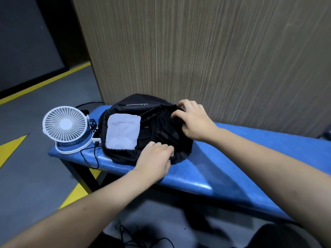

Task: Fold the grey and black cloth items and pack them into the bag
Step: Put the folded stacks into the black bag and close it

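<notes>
At far left of the blue padded surface (223, 158) stands a white round desk fan (65, 125), clear of the work. Beside it lies the black drawstring fabric bag (132, 102), mouth open, a folded pale grey cloth (122, 133) resting inside at its left. Left hand (155, 161) pinches the near rim with curled fingers; right hand (194, 119) grips the far rim likewise. Black cloth (161, 129) sits within. Judged light, limp, non-fragile; hold by the hem.
</notes>
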`<state>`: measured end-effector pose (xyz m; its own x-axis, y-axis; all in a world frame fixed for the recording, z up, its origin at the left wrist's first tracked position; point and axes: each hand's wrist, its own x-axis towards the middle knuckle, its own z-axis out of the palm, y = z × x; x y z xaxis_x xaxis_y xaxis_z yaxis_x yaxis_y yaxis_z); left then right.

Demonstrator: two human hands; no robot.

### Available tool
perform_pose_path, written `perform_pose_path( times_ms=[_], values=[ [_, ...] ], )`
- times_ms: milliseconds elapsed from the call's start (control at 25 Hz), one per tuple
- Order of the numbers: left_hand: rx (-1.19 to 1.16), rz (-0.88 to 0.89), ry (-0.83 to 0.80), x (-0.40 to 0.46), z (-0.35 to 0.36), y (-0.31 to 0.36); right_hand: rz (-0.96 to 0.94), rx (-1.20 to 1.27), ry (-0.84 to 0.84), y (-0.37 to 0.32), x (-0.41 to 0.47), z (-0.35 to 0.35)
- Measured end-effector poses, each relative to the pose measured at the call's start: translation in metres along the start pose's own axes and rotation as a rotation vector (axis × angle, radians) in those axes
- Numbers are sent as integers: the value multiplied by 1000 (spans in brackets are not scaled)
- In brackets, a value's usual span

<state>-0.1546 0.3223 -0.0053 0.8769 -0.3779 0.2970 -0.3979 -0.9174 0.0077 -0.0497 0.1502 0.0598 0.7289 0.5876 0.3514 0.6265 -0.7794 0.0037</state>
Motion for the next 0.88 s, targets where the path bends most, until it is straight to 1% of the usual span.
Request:
perform_pose_path(
  times_ms=[40, 80, 120, 160, 280, 400, 480, 600, 760, 880],
  values=[
    [-45, -7, 20, 0, -3, 0, -102, -111, 53, -2, -2, 2],
    [-94, -21, 33, 0, -9, 0, -189, -166, 80, -4, -3, 5],
    [-147, -43, 38, 0, -15, 0, -252, -181, 80, -6, -3, 7],
    [-195, -68, 49, 0, -21, 0, -277, -159, 51, -8, -3, 10],
    [-250, -92, 86, -4, -42, -1, -239, -51, -86, -11, -1, 16],
    [-238, -37, 151, -7, -62, -4, -231, -59, -183, -9, 0, 17],
    [-222, -28, 147, -7, -71, -9, -227, -73, -234, -9, 0, 11],
    [-194, -53, 52, -12, -73, -19, -208, -145, -292, -12, 0, 0],
    [-123, -74, -141, -32, -69, -50, -226, -324, -282, -12, 0, -10],
    [-18, -6, -265, -51, -73, -85, -228, -310, -261, -8, 2, -17]
  ],
)
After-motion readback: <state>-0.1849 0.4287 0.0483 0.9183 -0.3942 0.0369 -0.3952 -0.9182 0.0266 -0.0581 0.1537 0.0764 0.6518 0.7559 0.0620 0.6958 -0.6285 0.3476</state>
